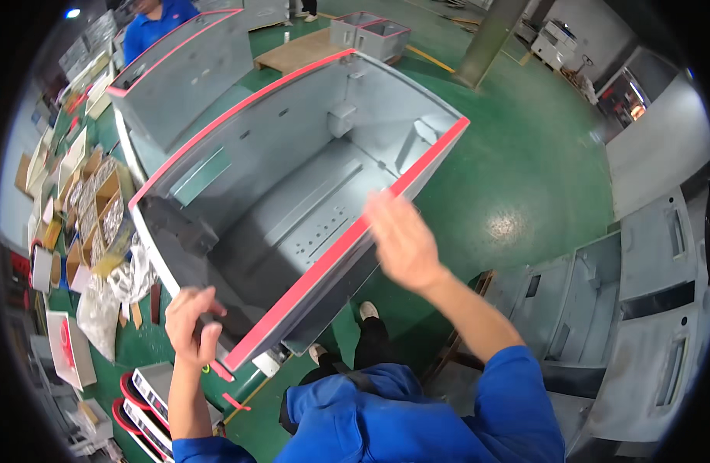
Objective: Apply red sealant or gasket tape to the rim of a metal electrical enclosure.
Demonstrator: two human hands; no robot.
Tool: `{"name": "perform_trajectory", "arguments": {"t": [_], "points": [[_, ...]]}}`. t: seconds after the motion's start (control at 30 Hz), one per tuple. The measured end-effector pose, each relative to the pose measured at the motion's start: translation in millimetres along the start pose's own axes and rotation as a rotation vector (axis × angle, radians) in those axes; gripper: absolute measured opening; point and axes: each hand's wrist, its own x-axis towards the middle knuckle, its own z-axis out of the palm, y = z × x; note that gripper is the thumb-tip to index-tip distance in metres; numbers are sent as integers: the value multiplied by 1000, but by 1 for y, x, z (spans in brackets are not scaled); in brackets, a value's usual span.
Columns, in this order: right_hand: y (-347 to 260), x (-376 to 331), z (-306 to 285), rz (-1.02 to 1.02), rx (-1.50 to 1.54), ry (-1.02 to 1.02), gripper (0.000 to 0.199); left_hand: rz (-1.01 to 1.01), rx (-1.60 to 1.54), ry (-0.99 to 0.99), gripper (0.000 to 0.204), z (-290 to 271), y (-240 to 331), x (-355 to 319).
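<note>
A large grey sheet-metal cabinet shell [293, 201] lies open-side up in front of me, with red tape strips along its rim [347, 235]. My right hand [401, 239] lies flat and open on the red strip of the near edge, a little blurred. My left hand [191, 324] is closed around the near-left corner of the cabinet, beside the loose end of the red strip [220, 370]. Inside the shell I see brackets and rows of small holes.
A second grey shell [181, 73] stands behind, with a person in blue [158, 19] beyond it. Cardboard boxes of small parts [92, 208] and plastic bags line the left. Grey panels [640, 324] are stacked at right on the green floor [525, 177].
</note>
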Motion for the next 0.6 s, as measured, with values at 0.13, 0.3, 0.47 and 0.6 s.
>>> {"name": "perform_trajectory", "arguments": {"t": [0.13,0.3,0.47,0.6], "points": [[136,-9,11,276,-319,21,41,7,172,-6,31,6,-1,6],[206,1,38,582,-214,114,59,-93,232,102,39,14,4,-10],[258,16,61,533,-127,74,61,-179,328,70,41,57,42,-5],[334,53,85,424,-38,47,55,-187,394,-3,40,131,74,40]]}}
